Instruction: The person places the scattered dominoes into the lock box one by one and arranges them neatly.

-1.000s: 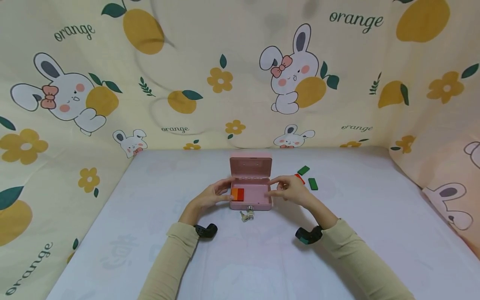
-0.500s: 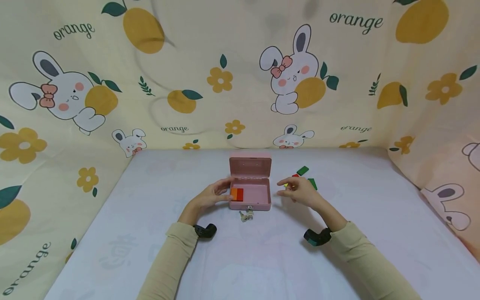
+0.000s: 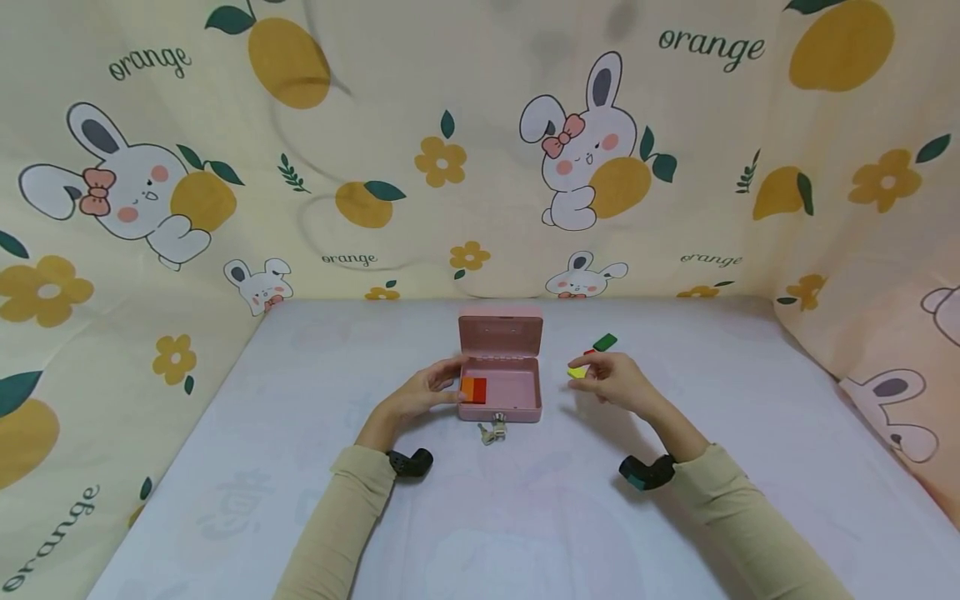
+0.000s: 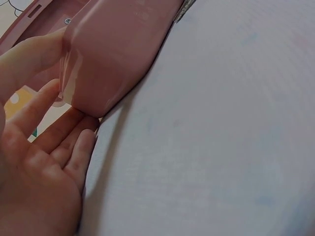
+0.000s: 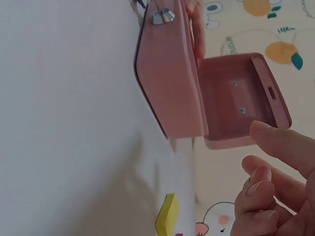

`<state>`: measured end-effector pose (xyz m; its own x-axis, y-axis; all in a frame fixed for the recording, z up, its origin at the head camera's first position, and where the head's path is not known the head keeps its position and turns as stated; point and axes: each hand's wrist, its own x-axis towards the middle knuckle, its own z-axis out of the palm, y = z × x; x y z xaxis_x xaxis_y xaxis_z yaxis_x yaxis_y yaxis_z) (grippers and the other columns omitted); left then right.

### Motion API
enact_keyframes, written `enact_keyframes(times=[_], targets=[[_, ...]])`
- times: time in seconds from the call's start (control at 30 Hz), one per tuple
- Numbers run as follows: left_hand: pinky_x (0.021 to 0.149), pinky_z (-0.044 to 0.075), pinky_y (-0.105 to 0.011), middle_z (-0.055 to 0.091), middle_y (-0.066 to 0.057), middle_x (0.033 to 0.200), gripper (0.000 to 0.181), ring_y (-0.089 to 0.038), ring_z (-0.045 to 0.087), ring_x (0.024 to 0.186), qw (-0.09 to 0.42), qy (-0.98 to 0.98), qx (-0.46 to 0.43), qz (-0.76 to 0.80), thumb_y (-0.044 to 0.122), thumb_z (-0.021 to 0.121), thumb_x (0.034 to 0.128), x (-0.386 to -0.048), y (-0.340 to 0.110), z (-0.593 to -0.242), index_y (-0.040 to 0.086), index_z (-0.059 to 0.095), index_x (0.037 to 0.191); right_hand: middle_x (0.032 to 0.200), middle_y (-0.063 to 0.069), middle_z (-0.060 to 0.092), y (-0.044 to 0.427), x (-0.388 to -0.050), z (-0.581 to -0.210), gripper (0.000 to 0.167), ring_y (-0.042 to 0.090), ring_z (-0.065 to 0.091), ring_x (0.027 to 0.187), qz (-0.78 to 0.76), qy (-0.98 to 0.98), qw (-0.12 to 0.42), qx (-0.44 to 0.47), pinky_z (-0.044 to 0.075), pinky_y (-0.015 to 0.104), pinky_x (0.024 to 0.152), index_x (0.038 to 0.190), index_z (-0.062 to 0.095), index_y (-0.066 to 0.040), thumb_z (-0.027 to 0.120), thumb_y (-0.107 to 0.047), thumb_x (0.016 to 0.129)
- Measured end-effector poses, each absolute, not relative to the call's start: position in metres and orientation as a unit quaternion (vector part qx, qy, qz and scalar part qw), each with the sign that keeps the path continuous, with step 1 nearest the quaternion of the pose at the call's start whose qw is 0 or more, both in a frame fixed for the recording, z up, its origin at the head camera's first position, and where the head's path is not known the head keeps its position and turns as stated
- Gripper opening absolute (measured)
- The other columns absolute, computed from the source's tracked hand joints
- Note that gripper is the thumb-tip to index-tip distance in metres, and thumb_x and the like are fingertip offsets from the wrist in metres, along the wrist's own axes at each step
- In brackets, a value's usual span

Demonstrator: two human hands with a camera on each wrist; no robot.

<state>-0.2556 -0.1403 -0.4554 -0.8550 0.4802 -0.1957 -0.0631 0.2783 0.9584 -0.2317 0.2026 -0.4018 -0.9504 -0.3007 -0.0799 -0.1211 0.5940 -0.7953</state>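
Observation:
A pink metal cash box [image 3: 520, 414] stands on the white table, its lid [image 3: 500, 336] raised. Inside, at the left, an orange block [image 3: 467, 389] lies beside a red block [image 3: 481, 391]. My left hand [image 3: 415, 393] grips the box's left side; in the left wrist view its thumb [image 4: 37, 51] meets the rim and its fingers lie along the outer wall. To the right of the box hovers my right hand [image 3: 618, 385], thumb and index finger apart and holding nothing. Close to those fingertips is a yellow block [image 3: 577, 372], also seen low in the right wrist view.
A green block [image 3: 605, 342] and a partly covered red block [image 3: 589, 352] lie behind the right hand. Keys [image 3: 487, 434] hang from the lock at the box's front. A printed cloth [image 3: 480, 183] rises behind the table.
My right hand has moved right, from the box's right rim to beside the yellow block. It now covers the second green block. My left hand stays on the box.

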Motion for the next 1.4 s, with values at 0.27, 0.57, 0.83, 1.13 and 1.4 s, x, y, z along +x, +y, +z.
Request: enact_keyframes(times=[0.27,0.57,0.83,1.13,1.4], targets=[[0.125,0.019,-0.051,0.022,-0.005,0.163,0.067,-0.032,0.021,0.151,0.234,0.768,0.135,0.581,0.012,0.065,0.0905,-0.255,-0.14,-0.455,0.02,0.035,0.15,0.07,0.0,0.049,0.212,-0.231,-0.401,0.044,0.006,0.043,0.049,-0.447,0.881,0.095,-0.122,0.034,0.019,0.044,0.12,0.061,0.006,0.072,-0.019,0.086],[0.125,0.02,-0.05,0.024,-0.009,0.162,0.069,-0.032,0.021,0.151,0.225,0.764,0.16,0.584,0.011,0.066,0.0896,-0.257,-0.143,-0.456,0.014,0.034,0.15,0.071,0.0,0.048,0.221,-0.233,-0.399,0.047,0.007,0.044,0.05,-0.449,0.882,0.105,-0.1,0.035,0.019,0.045,0.123,0.06,0.005,0.072,-0.022,0.086],[0.126,0.019,-0.049,0.024,-0.006,0.162,0.068,-0.03,0.021,0.151,0.234,0.759,0.152,0.588,0.01,0.066,0.0897,-0.256,-0.143,-0.455,0.015,0.034,0.15,0.068,-0.004,0.047,0.229,-0.235,-0.401,0.043,0.006,0.044,0.05,-0.453,0.88,0.115,-0.084,0.036,0.019,0.045,0.123,0.059,0.005,0.07,-0.018,0.087],[0.126,0.019,-0.049,0.024,-0.007,0.162,0.068,-0.03,0.021,0.152,0.23,0.758,0.155,0.591,0.01,0.066,0.0897,-0.256,-0.142,-0.453,0.014,0.034,0.15,0.068,-0.002,0.048,0.24,-0.238,-0.406,0.045,0.008,0.043,0.051,-0.452,0.881,0.115,-0.084,0.036,0.019,0.046,0.126,0.057,0.005,0.069,-0.018,0.089],[0.125,0.019,-0.05,0.024,-0.006,0.162,0.068,-0.029,0.021,0.151,0.23,0.762,0.169,0.582,0.014,0.067,0.09,-0.256,-0.143,-0.454,0.015,0.034,0.15,0.067,-0.004,0.049,0.25,-0.242,-0.412,0.047,0.006,0.042,0.05,-0.45,0.883,0.11,-0.078,0.035,0.019,0.046,0.126,0.057,0.005,0.07,-0.02,0.088]])
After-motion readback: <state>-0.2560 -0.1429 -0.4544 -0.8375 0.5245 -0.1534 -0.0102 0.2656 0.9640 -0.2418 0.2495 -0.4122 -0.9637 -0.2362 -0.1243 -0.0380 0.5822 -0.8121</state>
